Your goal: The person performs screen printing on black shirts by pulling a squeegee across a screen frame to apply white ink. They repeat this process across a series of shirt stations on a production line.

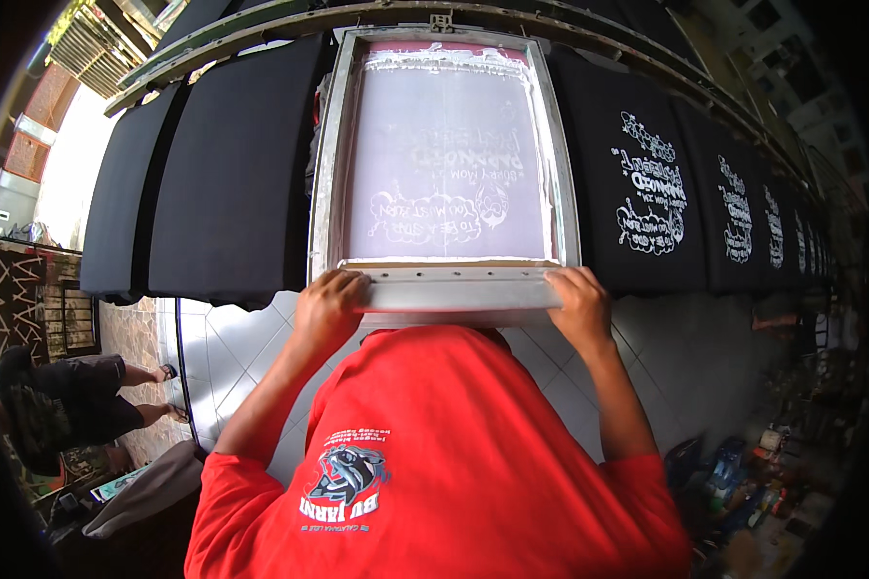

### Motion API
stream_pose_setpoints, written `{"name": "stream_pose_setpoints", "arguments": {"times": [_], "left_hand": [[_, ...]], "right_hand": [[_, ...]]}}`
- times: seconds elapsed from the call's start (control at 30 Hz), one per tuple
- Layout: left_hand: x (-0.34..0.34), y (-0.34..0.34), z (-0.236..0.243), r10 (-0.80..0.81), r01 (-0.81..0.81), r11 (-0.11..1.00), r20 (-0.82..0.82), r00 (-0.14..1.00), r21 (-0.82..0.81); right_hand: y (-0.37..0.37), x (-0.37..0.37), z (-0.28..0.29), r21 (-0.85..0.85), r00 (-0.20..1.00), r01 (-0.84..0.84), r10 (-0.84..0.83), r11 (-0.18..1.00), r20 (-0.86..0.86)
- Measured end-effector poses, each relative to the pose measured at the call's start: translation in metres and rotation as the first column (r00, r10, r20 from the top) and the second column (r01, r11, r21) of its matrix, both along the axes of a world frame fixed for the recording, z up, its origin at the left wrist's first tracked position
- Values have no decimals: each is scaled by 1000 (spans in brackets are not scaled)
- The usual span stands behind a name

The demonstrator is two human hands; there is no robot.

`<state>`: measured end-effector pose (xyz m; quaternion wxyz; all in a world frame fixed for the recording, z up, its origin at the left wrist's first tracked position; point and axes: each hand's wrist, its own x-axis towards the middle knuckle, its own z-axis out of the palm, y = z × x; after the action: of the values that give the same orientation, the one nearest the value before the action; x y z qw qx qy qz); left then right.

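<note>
A screen printing frame point(559, 174) with grey metal sides stands before me over the row of dark boards. Its pale mesh point(434, 106) shows a lettered design and has white ink smeared along the far end and edges. My left hand point(332, 299) is closed on the frame's near left corner, fingers curled over the top. At the near right corner my right hand point(581, 301) grips in the same way. Between the hands runs a grey metal bar point(454, 289) with a row of dark holes. What lies under the mesh is mostly hidden.
To the left are plain black shirts point(237, 174) on boards. Black shirts with white prints point(650, 193) line the right. A rail point(290, 37) runs behind them. A person point(77, 405) stands at far left; bottles and clutter point(734, 473) sit at lower right.
</note>
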<state>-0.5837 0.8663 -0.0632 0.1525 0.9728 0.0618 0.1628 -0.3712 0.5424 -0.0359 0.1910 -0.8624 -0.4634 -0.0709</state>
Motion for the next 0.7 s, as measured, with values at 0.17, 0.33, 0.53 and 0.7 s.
{"name": "stream_pose_setpoints", "arguments": {"times": [0.17, 0.33, 0.53, 0.7], "left_hand": [[-20, -12, -27, -16, 14, 999, 68, 998, 37], [-25, -13, -40, -45, 43, 998, 55, 997, 37], [-34, -26, -40, -8, 8, 1000, 17, 1000, -15], [-37, -30, -24, -13, 13, 997, -1, 1000, -71]], "right_hand": [[-12, -19, -40, 49, 996, 10, -14, 999, 90], [-17, -29, -64, 122, 984, 24, -45, 992, 172], [-25, -40, -67, 63, 999, 45, -47, 997, 18], [-30, -45, -52, 145, 994, 20, -4, 989, -109]]}}
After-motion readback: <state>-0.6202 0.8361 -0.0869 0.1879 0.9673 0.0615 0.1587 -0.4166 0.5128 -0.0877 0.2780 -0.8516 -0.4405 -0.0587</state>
